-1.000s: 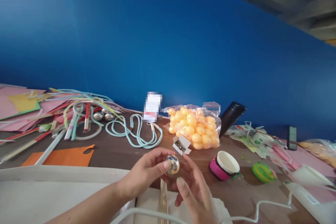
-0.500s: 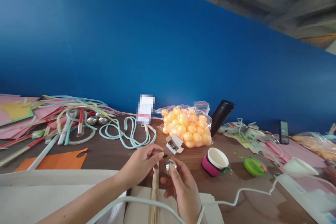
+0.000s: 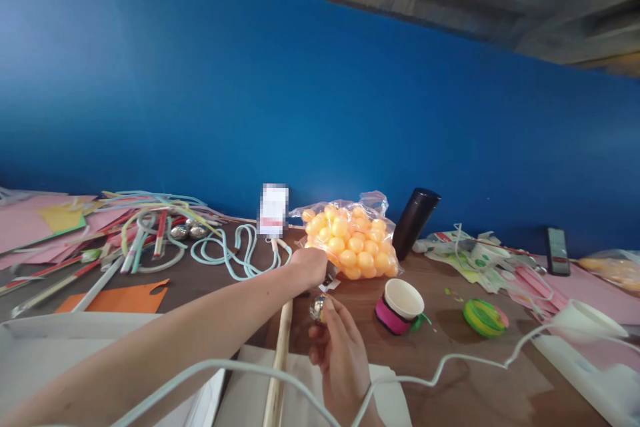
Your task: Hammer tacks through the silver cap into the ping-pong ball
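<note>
The two hands are apart. The right hand [image 3: 343, 350] pinches a shiny silver ball [image 3: 318, 307] between thumb and fingers, above the near middle of the scene. Its surface looks smooth and the hold seems to be at the fingertips, so a loose pinch could let it slip and roll away. The left hand [image 3: 309, 267] is stretched farther out, over a small white box [image 3: 329, 283] that it mostly covers; its fingers are hidden, so I cannot tell whether they grip anything. A clumsy push there might tip the box, or shove it against the bag of orange balls [image 3: 353, 243] just beyond; that clear plastic could crumple and shift.

Below the hands, a wooden stick [image 3: 279, 367] runs toward the near edge; a dropped ball could strike it and bounce aside. The white cable [image 3: 235, 365] passes across the left forearm and close by the right wrist, where it might snag if either arm swings. To the right, a white cup [image 3: 404, 299] stands on the tabletop [image 3: 465, 393], near enough for a careless elbow or knuckle to knock over.
</note>
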The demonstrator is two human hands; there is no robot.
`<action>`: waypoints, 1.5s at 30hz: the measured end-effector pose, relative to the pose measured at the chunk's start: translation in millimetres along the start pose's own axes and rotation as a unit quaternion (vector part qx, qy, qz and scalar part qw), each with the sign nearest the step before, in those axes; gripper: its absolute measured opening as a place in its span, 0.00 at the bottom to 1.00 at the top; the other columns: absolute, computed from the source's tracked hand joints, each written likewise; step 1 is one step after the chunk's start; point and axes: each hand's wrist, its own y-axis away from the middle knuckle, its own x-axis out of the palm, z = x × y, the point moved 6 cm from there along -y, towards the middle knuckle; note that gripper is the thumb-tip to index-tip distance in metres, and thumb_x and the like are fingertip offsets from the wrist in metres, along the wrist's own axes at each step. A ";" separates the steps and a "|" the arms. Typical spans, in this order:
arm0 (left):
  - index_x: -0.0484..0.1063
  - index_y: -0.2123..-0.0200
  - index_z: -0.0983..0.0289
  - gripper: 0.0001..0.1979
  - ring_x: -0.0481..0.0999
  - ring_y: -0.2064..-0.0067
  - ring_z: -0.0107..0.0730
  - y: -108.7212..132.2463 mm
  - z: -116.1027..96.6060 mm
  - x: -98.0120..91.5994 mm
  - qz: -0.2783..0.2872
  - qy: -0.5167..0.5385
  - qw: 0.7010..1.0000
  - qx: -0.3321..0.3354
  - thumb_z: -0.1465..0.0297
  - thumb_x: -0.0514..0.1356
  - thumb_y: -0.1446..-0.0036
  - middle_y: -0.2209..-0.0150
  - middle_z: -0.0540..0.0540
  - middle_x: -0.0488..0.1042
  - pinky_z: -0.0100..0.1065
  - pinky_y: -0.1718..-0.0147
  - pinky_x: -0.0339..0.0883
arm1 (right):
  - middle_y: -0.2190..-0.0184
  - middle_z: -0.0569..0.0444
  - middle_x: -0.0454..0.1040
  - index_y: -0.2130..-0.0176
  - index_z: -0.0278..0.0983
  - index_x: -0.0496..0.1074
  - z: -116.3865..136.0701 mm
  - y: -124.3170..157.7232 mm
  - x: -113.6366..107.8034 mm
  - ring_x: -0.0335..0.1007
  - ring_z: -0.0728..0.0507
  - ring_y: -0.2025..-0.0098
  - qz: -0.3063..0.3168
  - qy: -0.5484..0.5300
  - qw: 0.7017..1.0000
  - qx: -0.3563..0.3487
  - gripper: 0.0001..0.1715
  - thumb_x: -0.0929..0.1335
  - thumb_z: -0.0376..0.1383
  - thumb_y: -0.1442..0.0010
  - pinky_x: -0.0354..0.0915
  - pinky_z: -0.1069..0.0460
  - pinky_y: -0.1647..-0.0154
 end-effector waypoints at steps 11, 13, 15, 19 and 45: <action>0.65 0.52 0.64 0.16 0.70 0.55 0.37 3.9 -12.7 0.3 0.001 0.031 0.999 -0.024 0.66 0.56 0.43 0.53 0.57 0.68 0.42 0.59 0.67 | 0.75 0.58 0.65 0.62 0.37 0.71 8.8 6.9 2.6 0.61 0.52 0.77 0.019 -0.012 1.000 -0.008 0.15 0.69 0.44 0.47 0.54 0.61 0.87; 0.65 0.52 0.64 0.16 0.71 0.56 0.36 6.2 -11.5 -1.9 -0.015 0.047 0.999 -0.019 0.65 0.55 0.43 0.53 0.57 0.68 0.42 0.59 0.67 | 0.75 0.58 0.65 0.63 0.37 0.71 8.7 7.2 3.2 0.61 0.52 0.77 0.025 -0.014 1.000 -0.002 0.15 0.69 0.44 0.46 0.54 0.61 0.87; 0.69 0.57 0.66 0.13 0.72 0.57 0.38 8.1 -9.5 -5.1 -0.044 0.067 0.997 -0.008 0.67 0.57 0.45 0.57 0.57 0.71 0.41 0.60 0.67 | 0.75 0.58 0.66 0.63 0.37 0.71 7.3 6.9 3.2 0.61 0.52 0.77 0.025 -0.020 0.999 0.006 0.15 0.70 0.44 0.47 0.54 0.61 0.87; 0.74 0.69 0.66 0.06 0.74 0.61 0.43 18.4 -1.5 -15.1 -0.126 0.127 0.984 0.028 0.73 0.59 0.53 0.66 0.59 0.75 0.36 0.65 0.64 | 0.74 0.58 0.67 0.63 0.37 0.71 4.8 5.4 1.8 0.64 0.52 0.77 0.021 -0.025 0.999 0.014 0.17 0.71 0.44 0.49 0.54 0.61 0.87; 0.69 0.73 0.69 0.11 0.67 0.78 0.19 112.6 57.0 57.0 0.035 0.828 0.557 0.048 0.69 0.67 0.56 0.76 0.52 0.72 0.21 0.81 0.62 | 0.65 0.47 0.77 0.48 0.36 0.64 -12.1 6.1 19.5 0.74 0.42 0.66 0.124 0.051 0.990 0.048 0.25 0.68 0.40 0.43 0.66 0.51 0.72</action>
